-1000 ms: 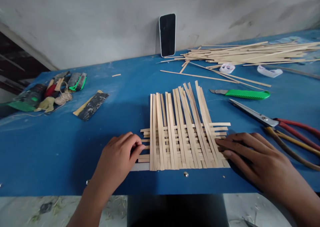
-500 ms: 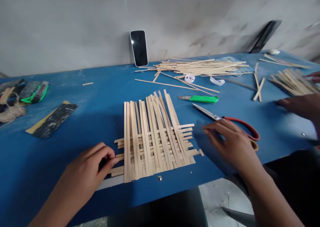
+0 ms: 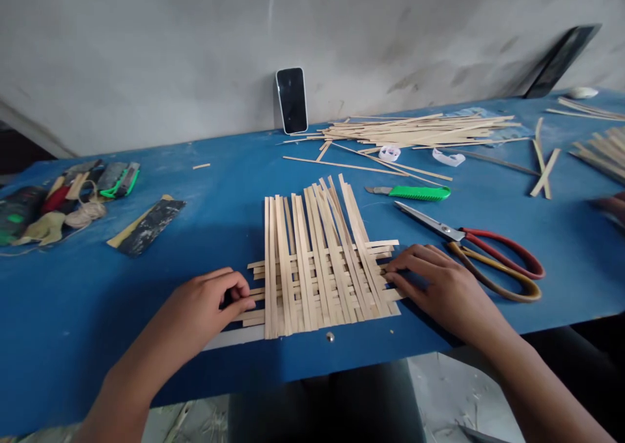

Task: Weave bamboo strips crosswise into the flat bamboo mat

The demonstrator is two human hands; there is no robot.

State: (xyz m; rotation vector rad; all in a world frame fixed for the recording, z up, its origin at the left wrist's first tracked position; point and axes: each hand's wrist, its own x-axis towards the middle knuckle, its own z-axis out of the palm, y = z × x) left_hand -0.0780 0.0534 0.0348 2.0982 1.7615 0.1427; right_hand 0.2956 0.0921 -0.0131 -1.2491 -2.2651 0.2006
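Observation:
A partly woven mat of pale flat strips (image 3: 312, 267) lies near the table's front edge, its long upright strips fanning apart at the far end. My left hand (image 3: 208, 306) pinches the end of a crosswise strip at the mat's left side. At the right side, my right hand (image 3: 434, 283) has its thumb and fingertips closed on the ends of crosswise strips; exactly which strip cannot be told. Just beyond my right hand lie scissors (image 3: 454, 233) with red and yellow-brown handles, blades apart slightly or shut, unclear. A green utility knife (image 3: 420, 193) rests behind them.
A pile of loose strips (image 3: 420, 130) lies at the back, with white paper curls (image 3: 448, 158) before it. A phone-like device (image 3: 291, 101) leans on the wall. At left are a dark sanding block (image 3: 151, 227) and twine (image 3: 85, 214). Another person's hand (image 3: 612, 205) shows at far right.
My right hand has moved left onto the mat's right edge and closed on strip ends. My left hand keeps its pinch. The view has turned left, and the other person's hand has mostly left view.

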